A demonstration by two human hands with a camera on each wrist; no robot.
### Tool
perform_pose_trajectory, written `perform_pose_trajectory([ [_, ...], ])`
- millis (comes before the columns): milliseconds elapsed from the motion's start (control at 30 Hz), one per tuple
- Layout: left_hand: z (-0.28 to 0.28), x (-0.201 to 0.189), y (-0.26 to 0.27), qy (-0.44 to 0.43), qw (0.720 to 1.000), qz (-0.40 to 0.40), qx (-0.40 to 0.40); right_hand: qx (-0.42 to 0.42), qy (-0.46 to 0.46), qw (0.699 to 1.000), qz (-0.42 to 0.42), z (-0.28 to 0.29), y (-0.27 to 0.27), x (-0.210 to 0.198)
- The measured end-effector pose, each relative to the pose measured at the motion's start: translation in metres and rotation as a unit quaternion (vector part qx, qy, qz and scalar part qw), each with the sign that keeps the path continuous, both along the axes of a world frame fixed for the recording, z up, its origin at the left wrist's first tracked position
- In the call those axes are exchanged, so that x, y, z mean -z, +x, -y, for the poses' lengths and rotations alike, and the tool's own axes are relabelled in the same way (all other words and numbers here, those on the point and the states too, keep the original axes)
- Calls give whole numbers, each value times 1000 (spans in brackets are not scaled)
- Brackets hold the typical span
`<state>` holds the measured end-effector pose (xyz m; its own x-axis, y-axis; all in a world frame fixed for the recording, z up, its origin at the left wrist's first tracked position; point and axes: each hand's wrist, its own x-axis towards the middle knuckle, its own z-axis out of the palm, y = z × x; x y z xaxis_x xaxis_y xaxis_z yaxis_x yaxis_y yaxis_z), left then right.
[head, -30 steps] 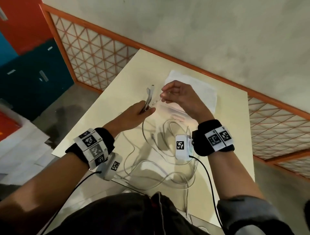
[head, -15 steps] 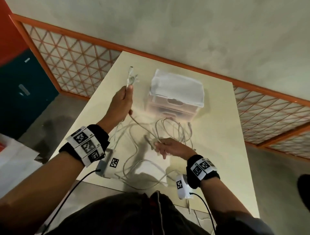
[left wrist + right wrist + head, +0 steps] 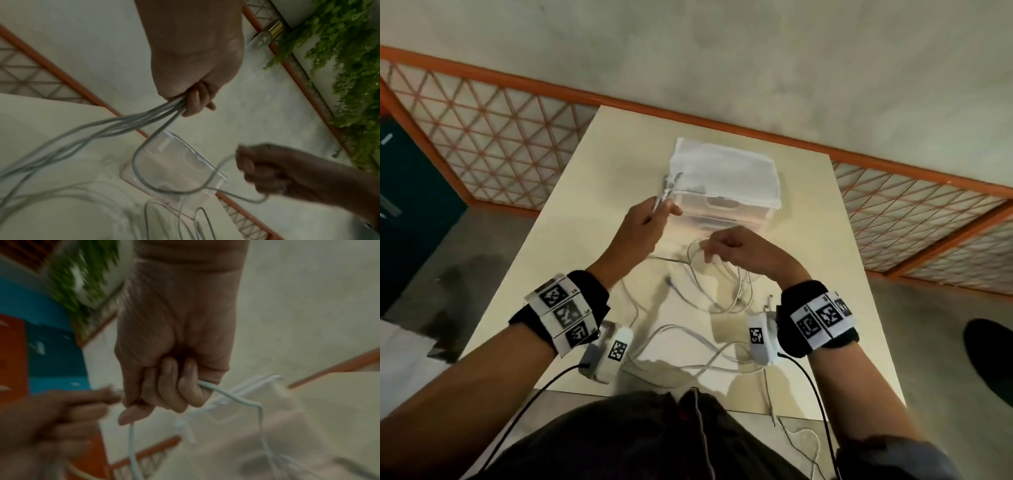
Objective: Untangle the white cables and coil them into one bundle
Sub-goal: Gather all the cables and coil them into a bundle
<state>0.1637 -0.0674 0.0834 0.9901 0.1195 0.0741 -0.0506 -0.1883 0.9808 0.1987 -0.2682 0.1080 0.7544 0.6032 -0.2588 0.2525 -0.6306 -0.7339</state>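
White cables (image 3: 702, 305) lie in loose tangled loops on the cream table (image 3: 592, 192). My left hand (image 3: 643, 222) is raised over the table and grips several cable strands (image 3: 131, 120), their plug ends (image 3: 667, 185) sticking up past its fingers. My right hand (image 3: 736, 250) is lower and to the right, its fingers curled round one white cable (image 3: 226, 395) that loops down to the pile. In the left wrist view a strand curves from the left hand (image 3: 197, 97) across to the right hand (image 3: 267, 168).
A clear plastic drawer box (image 3: 726, 205) with a white cloth (image 3: 722, 171) on top stands at the far middle of the table, just beyond both hands. One cable end (image 3: 801, 442) hangs over the near edge. An orange lattice railing (image 3: 482, 137) runs behind the table.
My right hand has risen from the pile toward the box with a cable in it. My left hand has moved right and nearer, still holding the cable ends.
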Motion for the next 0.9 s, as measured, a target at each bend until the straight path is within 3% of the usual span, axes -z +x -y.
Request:
perform_pose_trajectory([
  [233,20,-6,-9,-32,996,-74,49,43,77,995,45,-26,-3,-31],
  [367,4,-12,-3,-21,999,-32,-38,89,49,995,22,-3,-3,-14],
  [500,-27,-18,4,-92,981,10,-169,182,-10,983,22,44,1,16],
  [700,-41,-4,8,40,963,-2,-267,268,55,960,59,84,7,41],
  [833,-35,11,8,102,954,-50,-276,232,113,960,111,72,9,14],
  [900,-27,11,7,116,957,-36,-263,191,118,967,121,58,9,-2],
])
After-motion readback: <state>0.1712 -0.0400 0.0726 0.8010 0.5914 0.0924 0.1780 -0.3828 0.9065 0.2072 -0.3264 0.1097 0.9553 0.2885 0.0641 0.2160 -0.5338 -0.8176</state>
